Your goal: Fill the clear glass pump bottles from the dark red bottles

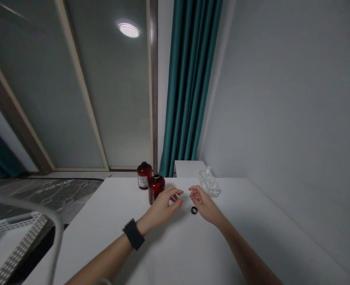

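Nearest, low on the left: a white basket (12, 233), cut off by the edge. On the white table (177, 253): left hand (162, 208), black watch (133, 234) on the wrist, fingers loose, holding nothing. Right hand (207, 206) open too, just beside a small black cap (194, 210). Lies flat, round, hole up; too tiny to see well. Behind the left hand: a dark red bottle (156, 188), standing straight up. Farther back: a second red bottle (144, 175) and a clear crinkly bag (209, 183), blurry.
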`<control>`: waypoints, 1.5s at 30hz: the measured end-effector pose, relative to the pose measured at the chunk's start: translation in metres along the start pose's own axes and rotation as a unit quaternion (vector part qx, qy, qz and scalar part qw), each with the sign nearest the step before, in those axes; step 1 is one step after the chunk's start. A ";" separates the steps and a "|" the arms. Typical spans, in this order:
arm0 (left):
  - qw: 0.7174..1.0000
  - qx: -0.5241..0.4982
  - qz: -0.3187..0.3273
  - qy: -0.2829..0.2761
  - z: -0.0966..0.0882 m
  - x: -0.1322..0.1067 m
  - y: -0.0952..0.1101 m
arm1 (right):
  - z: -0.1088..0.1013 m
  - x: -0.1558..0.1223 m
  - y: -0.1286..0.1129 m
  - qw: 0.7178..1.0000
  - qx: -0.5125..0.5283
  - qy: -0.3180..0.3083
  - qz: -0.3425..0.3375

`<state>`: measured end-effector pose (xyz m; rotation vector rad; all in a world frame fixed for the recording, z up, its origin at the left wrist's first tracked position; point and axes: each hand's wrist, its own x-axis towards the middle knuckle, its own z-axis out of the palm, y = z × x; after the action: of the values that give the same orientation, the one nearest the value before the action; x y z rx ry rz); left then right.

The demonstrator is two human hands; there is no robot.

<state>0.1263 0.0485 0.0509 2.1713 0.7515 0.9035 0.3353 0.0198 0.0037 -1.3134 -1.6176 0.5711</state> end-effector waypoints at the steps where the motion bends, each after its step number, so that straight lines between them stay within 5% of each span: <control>1: 1.000 0.000 -0.001 0.006 -0.008 -0.007 -0.001 | 0.008 0.001 -0.002 1.000 0.001 -0.010 -0.005; 10: 0.991 0.005 -0.089 0.095 -0.065 -0.065 -0.034 | 0.072 0.024 -0.027 0.998 -0.021 0.013 -0.057; 16: 0.981 0.068 -0.072 0.169 -0.069 -0.091 -0.060 | 0.103 0.043 -0.042 0.994 -0.039 0.068 -0.079; 20: 0.983 0.085 -0.052 0.152 -0.064 -0.100 -0.069 | 0.114 0.046 -0.042 0.991 -0.056 0.092 -0.077; 23: 0.985 0.085 -0.041 0.142 -0.062 -0.102 -0.068 | 0.117 0.049 -0.040 0.990 -0.065 0.103 -0.070; 32: 0.970 0.056 -0.069 0.227 -0.062 -0.101 -0.065 | 0.110 0.046 -0.054 0.992 -0.048 0.093 -0.070; 38: 0.981 0.095 0.034 0.166 -0.057 -0.105 -0.062 | 0.098 0.013 -0.067 0.998 0.002 0.016 -0.065; 45: 0.982 0.120 0.071 0.126 -0.051 -0.111 -0.056 | 0.084 -0.017 -0.066 0.996 0.041 -0.043 -0.072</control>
<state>0.0068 0.0226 -0.0055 2.3708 0.8733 1.2332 0.2293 0.0000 0.0138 -1.1154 -1.7257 0.6061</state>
